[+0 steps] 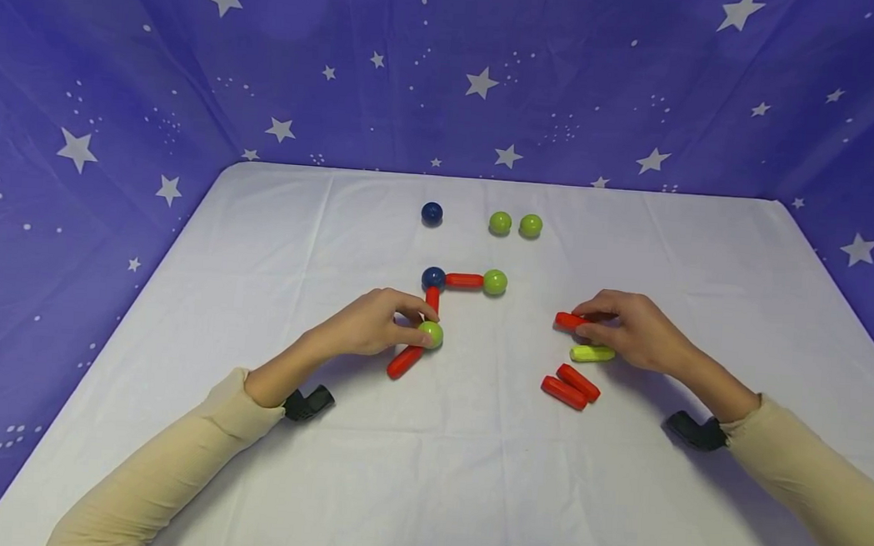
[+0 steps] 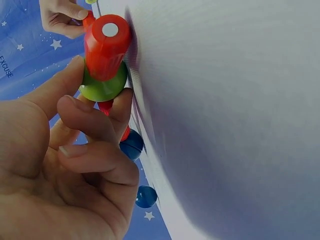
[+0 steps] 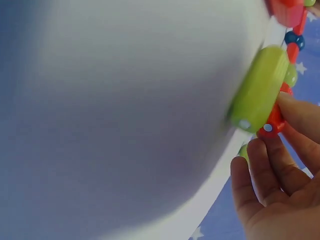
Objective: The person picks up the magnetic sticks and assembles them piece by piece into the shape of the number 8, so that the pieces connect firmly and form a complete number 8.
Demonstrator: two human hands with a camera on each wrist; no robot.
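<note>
My left hand [image 1: 370, 323] pinches a green ball [image 1: 431, 334] between thumb and fingers. From that ball a red rod [image 1: 405, 362] points toward the front left, its pale end dot facing the left wrist camera. Another red rod [image 1: 432, 299] runs back to a dark blue ball [image 1: 433, 278], which joins a sideways red rod [image 1: 465, 280] ending in a second green ball [image 1: 495, 281]. To the right, my right hand [image 1: 638, 331] pinches a separate red rod [image 1: 568, 321]. Just in front of those fingers lies a yellow-green rod [image 1: 592, 353], large in the right wrist view.
Two loose red rods [image 1: 565, 393] lie side by side in front of the right hand. At the back of the white-covered table [image 1: 394, 487] sit a blue ball [image 1: 431, 214] and two green balls [image 1: 515, 224]. A starry blue cloth [image 1: 386, 120] hangs behind.
</note>
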